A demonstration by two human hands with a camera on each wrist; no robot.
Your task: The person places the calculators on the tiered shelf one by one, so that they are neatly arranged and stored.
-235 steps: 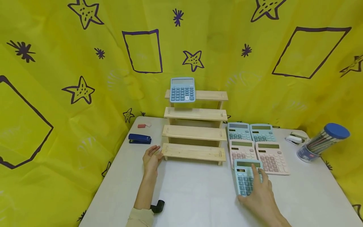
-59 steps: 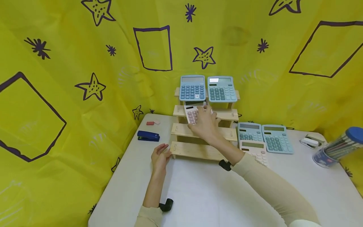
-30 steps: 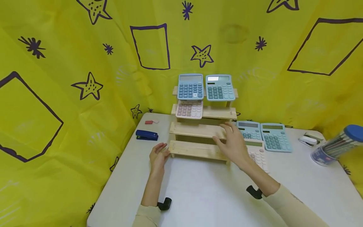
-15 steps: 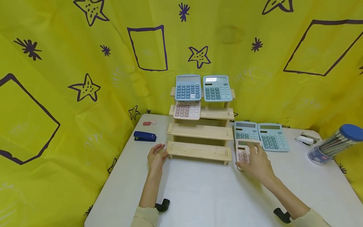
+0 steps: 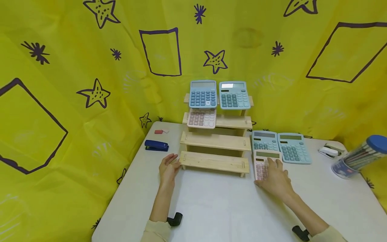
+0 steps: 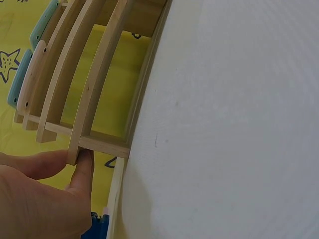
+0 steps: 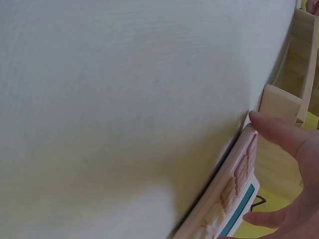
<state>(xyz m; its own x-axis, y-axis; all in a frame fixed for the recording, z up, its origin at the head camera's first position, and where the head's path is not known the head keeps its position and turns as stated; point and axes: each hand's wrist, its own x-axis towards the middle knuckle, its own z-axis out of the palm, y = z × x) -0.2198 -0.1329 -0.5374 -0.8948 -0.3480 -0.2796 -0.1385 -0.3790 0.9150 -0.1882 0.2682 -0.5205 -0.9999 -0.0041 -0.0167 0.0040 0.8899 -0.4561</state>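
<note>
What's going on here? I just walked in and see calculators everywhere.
A person is setting calculators on a stepped wooden rack. Two blue ones share the top step and a pink one sits on the second. The right hand grips another pink calculator on the table, beside two blue ones. The left hand touches the rack's lowest step.

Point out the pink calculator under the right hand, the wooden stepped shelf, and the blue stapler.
pink calculator [image 5: 260,160], head view, on its display end clear of the fingers.
wooden stepped shelf [image 5: 214,160], head view, on the lowest step's top board.
blue stapler [image 5: 156,145], head view, on its top arm.
</note>
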